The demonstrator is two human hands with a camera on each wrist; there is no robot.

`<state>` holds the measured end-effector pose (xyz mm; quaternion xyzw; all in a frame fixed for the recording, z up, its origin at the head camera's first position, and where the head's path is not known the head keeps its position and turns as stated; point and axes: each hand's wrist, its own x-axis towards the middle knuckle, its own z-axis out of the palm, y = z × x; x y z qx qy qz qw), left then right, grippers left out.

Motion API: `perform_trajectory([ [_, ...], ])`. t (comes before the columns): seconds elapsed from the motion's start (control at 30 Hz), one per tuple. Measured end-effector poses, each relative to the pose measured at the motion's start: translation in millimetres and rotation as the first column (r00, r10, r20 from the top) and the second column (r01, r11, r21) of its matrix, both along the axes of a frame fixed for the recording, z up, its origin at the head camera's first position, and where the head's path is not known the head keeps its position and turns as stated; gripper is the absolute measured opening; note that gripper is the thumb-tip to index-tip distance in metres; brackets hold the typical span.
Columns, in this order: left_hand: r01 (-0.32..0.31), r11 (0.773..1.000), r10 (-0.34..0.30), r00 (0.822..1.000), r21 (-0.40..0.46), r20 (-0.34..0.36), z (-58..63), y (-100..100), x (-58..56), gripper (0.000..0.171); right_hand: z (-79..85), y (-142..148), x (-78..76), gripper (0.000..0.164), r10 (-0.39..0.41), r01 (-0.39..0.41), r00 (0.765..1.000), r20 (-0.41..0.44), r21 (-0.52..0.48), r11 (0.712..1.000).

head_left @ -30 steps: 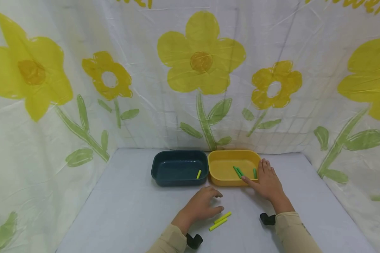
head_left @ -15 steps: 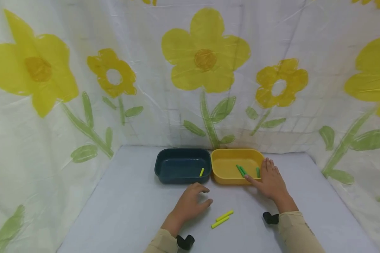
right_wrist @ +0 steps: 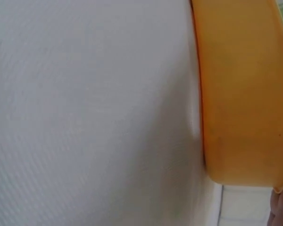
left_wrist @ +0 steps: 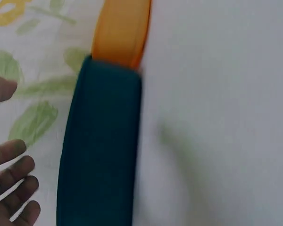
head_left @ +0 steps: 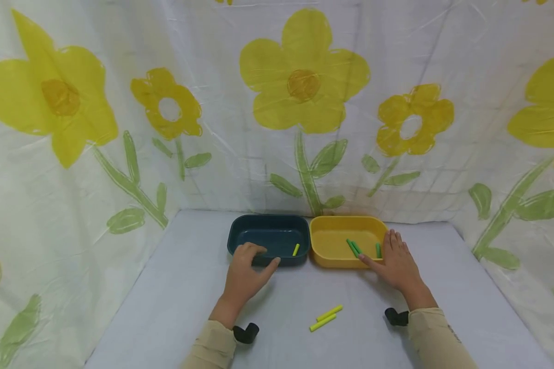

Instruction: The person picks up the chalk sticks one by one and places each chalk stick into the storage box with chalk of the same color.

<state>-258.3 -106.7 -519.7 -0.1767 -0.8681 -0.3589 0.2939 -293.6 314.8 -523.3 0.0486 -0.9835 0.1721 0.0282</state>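
Note:
My left hand (head_left: 244, 271) is over the near left rim of the dark teal tray (head_left: 240, 225), thumb and fingers apart with nothing between them. In the left wrist view its loosely spread fingers (left_wrist: 26, 165) stand beside the tray. My right hand (head_left: 399, 261) rests on the right end of the yellow tray (head_left: 318, 259), its fingers straight along the side and the thumb at the near rim. One yellow chalk-like stick (head_left: 296, 249) leans inside the teal tray. Several green sticks (head_left: 353, 248) are in the yellow tray. Two yellow sticks (head_left: 323, 322) lie on the table.
The trays stand side by side at the back of a white-covered table (head_left: 166, 287). Behind them hangs a flower-printed curtain (head_left: 231, 169). A black wrist mount (head_left: 246, 333) shows at the left wrist, another black mount (head_left: 396, 316) at the right.
My left hand has moved left and away from me, from near the two loose yellow sticks to the teal tray's near rim. The right hand stays at the yellow tray. The head view has shifted slightly.

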Motion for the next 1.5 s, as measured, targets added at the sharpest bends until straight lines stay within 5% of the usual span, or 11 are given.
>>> perform_trajectory([
  [0.17, -0.090, 0.993, 0.096, 0.993, -0.082, 0.065, -4.6, -22, -12.6, 0.063, 1.1, 0, -0.5, 0.128, 0.011, -0.010, 1.000, 0.023, -0.011, 1.000],
  [0.67, -0.164, 0.969, 0.206, 0.950, -0.187, 0.235, -0.6, -41, -34.9, 0.114, 3.3, 3, -3.7, 0.128, 0.007, -0.007, 1.000, 0.028, 0.010, 1.000],
  [0.9, -0.148, 0.955, 0.234, 0.909, -0.257, 0.346, -3.2, -43, -45.7, 0.133, 4.2, 2, -3.6, 0.128, 0.003, -0.003, 1.000, 0.021, 0.008, 1.000],
  [1.13, -0.198, 0.930, 0.316, 0.863, -0.311, 0.395, -8.4, -44, -49.3, 0.147, 1.1, 2, -3.8, 0.128, 0.002, -0.001, 1.000, 0.027, -0.012, 1.000],
  [1.5, -0.171, 0.926, 0.307, 0.861, -0.337, 0.406, -11.0, -46, -48.0, 0.149, 13.0, -2, 2.5, 0.119, -0.018, 0.016, 0.999, -0.039, -0.038, 0.999],
])
